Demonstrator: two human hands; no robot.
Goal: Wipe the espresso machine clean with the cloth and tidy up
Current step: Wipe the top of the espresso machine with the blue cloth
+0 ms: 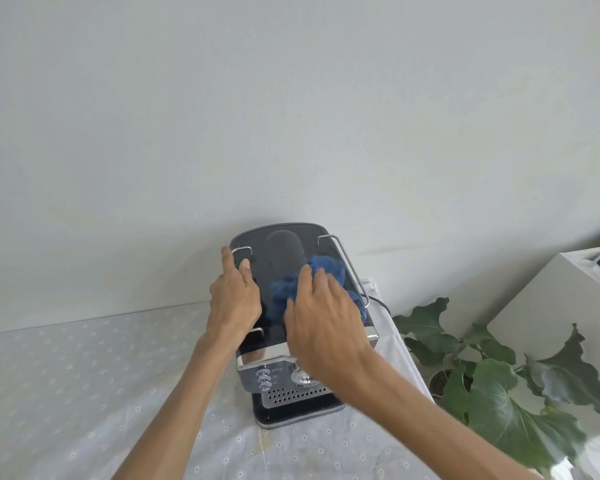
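A dark grey espresso machine (pixel 278 247) with chrome trim stands on the table near the wall. Its glossy top has a wire rail on each side. My left hand (pixel 234 299) grips the left edge of the top, thumb hooked over the left rail. My right hand (pixel 321 320) presses a crumpled blue cloth (pixel 321 270) onto the right half of the top. Much of the cloth is hidden under my fingers. Below my wrists I see the front panel with switches, a dial and the perforated drip tray (pixel 291 396).
A white tablecloth with small flowers (pixel 84 393) covers the table. A leafy potted plant (pixel 492 386) stands to the right of the table. Beyond it is a white cabinet (pixel 555 306) with a dark object on top. A plain wall rises behind the machine.
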